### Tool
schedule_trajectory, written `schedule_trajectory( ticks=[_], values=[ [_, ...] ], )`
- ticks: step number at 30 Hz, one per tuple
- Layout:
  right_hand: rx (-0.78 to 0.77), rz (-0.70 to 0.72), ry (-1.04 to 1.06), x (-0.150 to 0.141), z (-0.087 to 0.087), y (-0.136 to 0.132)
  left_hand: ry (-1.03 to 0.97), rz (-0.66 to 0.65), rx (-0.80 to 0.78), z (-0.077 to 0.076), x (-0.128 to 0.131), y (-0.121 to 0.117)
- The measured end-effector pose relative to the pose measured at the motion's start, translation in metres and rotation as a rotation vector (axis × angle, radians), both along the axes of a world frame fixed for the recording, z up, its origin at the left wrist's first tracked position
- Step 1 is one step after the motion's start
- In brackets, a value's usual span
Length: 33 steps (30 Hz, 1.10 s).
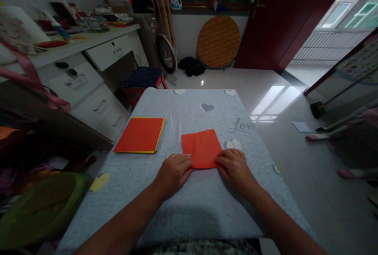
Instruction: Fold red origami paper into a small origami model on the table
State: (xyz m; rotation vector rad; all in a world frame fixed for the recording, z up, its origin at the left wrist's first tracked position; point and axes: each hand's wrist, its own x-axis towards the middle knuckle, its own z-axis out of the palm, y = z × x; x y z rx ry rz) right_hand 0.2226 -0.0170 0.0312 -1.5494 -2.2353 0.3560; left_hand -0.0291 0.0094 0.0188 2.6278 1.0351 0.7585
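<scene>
A folded sheet of red-orange paper (205,148) lies near the middle of the cloth-covered table (183,109), with a crease running down its left part. My left hand (175,172) pinches its lower left corner between thumb and fingers. At the lower right corner, my right hand (233,168) grips the paper in the same way, fingers curled. Both fingertips rest at the near edge, close to the tabletop. Left of the hands sits a stack of coloured paper (140,135), red on top with yellow and blue-green edges showing below.
A white desk (88,50) crowded with small items runs along the left. Beyond the table stand a stool (144,78), a washing machine (159,46) and a round wooden board (218,41) against the wall. A green basket-like thing (44,207) is at lower left.
</scene>
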Motion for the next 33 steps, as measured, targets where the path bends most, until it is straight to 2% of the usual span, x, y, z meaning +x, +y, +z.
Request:
schedule_trajectory(
  ticks=[7, 12, 17, 21, 25, 33],
  values=[
    [0.016, -0.163, 0.086, 0.008, -0.012, -0.015, -0.128, 0.183, -0.324, 0.006, 0.005, 0.004],
    [0.04, -0.212, 0.145, 0.007, -0.017, -0.012, -0.19, 0.258, -0.458, 0.01, 0.009, 0.004],
    [0.002, -0.228, 0.156, 0.008, -0.015, -0.011, -0.197, 0.318, -0.581, 0.017, 0.012, 0.009],
    [-0.026, -0.226, 0.161, 0.007, -0.012, -0.012, -0.096, 0.325, -0.571, 0.023, 0.015, 0.019],
    [-0.031, -0.223, 0.16, 0.007, -0.01, -0.012, 0.035, 0.327, -0.442, 0.026, 0.02, 0.028],
    [-0.061, -0.26, 0.132, 0.005, -0.011, -0.011, 0.145, 0.423, -0.367, 0.014, 0.028, 0.026]
  ],
)
